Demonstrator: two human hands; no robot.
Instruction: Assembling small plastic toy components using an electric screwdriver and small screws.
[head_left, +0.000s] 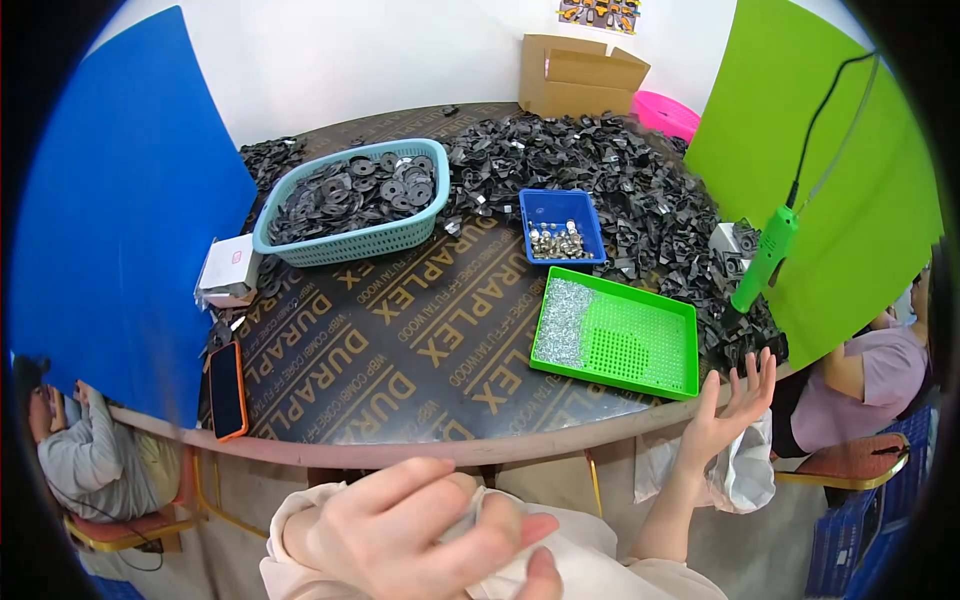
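The left hand (410,530) is held half-curled, contents indiscernible; the right hand (728,418) is spread wide near the green tray (694,350).

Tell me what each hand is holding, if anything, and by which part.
The right hand is open, holding nothing. Nothing shows in the left hand, but its inner side is hidden, so I cannot be sure.

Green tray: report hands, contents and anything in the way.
Left hand half-curled, right hand open near green tray; nothing seen held. Small silvery parts at tray's left side. Nothing over tray; green tool hangs to its right.
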